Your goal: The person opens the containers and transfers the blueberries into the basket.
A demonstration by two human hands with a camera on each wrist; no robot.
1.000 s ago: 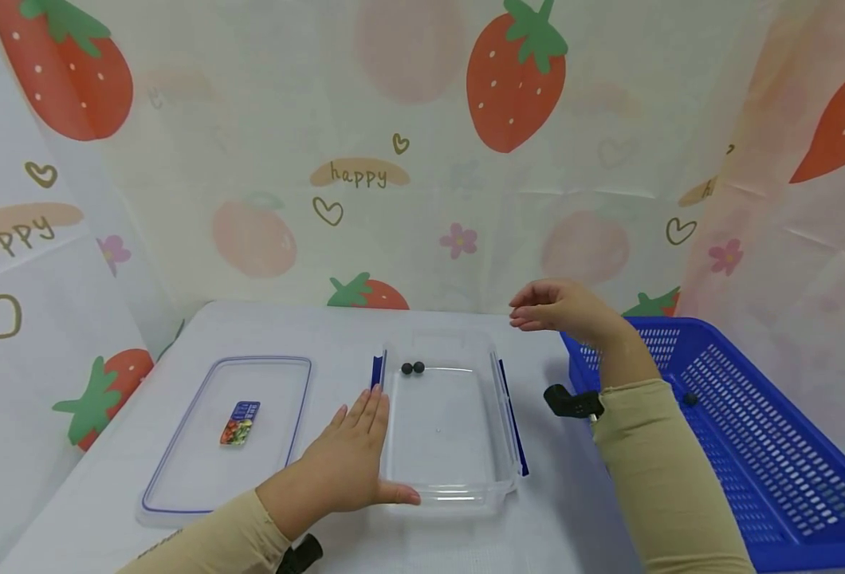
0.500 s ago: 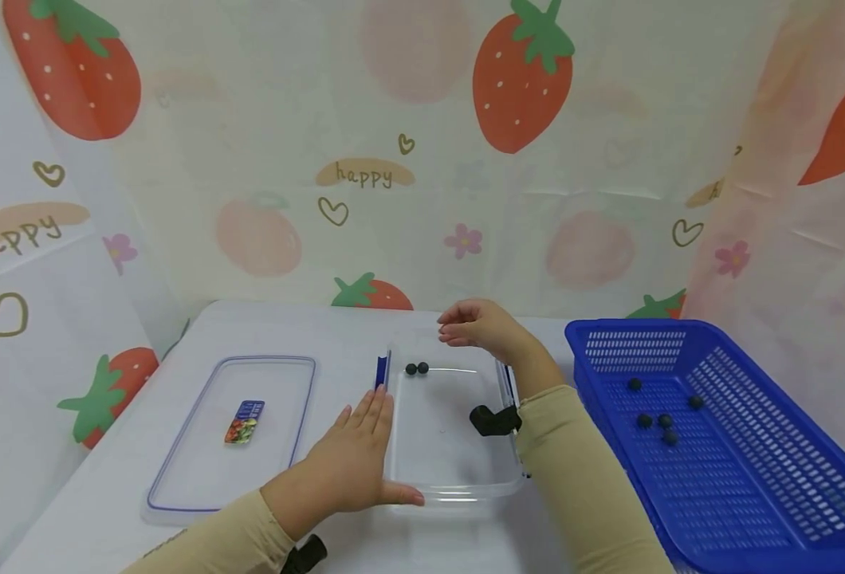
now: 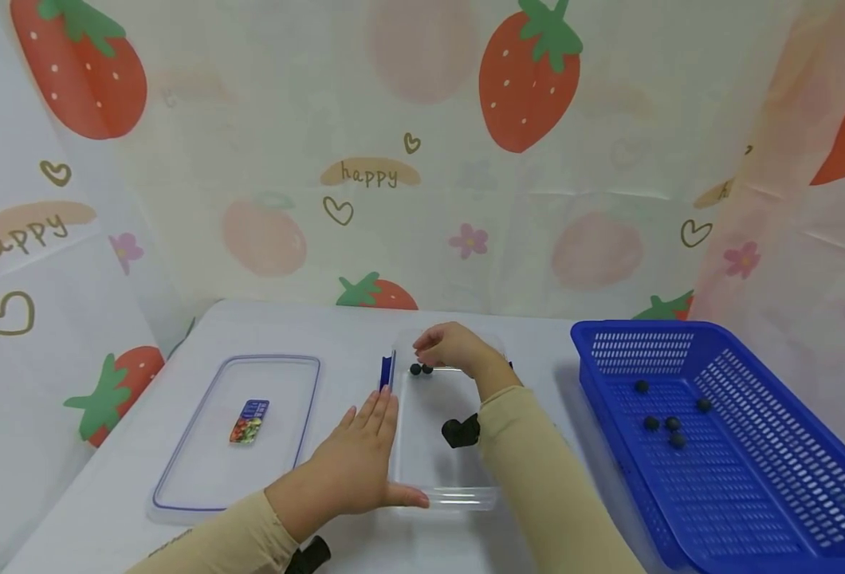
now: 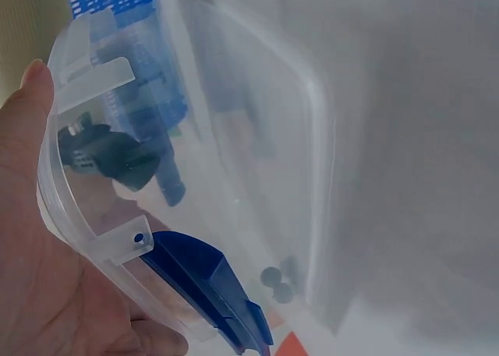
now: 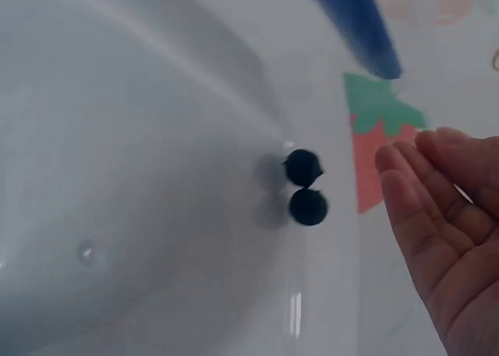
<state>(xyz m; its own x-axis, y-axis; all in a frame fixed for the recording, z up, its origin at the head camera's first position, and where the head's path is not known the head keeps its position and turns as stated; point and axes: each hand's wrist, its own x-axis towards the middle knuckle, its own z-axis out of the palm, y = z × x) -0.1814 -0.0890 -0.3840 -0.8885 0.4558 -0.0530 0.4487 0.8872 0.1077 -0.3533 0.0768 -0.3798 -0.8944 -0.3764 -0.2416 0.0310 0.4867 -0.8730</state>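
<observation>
My left hand (image 3: 354, 470) lies along the left side of a clear plastic box (image 3: 430, 458), fingers straight and thumb across its near corner. In the left wrist view the hand is beside the box wall and a blue clip (image 4: 203, 278). Inside the box, at its far left, two small dark balls (image 5: 304, 185) sit side by side, looking like blueberries. My right hand (image 3: 454, 351) is over the far end of the box close to them, its fingers bent together. I cannot tell whether something is held between its fingertips.
To the right stands a blue perforated basket (image 3: 774, 526) with several dark balls (image 3: 672, 422) on its bottom. A clear lid with a blue-edged seal (image 3: 178, 446), bearing a colourful label (image 3: 249, 422), lies on the white table (image 3: 85, 510) at left.
My right hand has moved left and down from beside the basket to the far part of the box. My left hand stays against the box. The head view has shifted slightly.
</observation>
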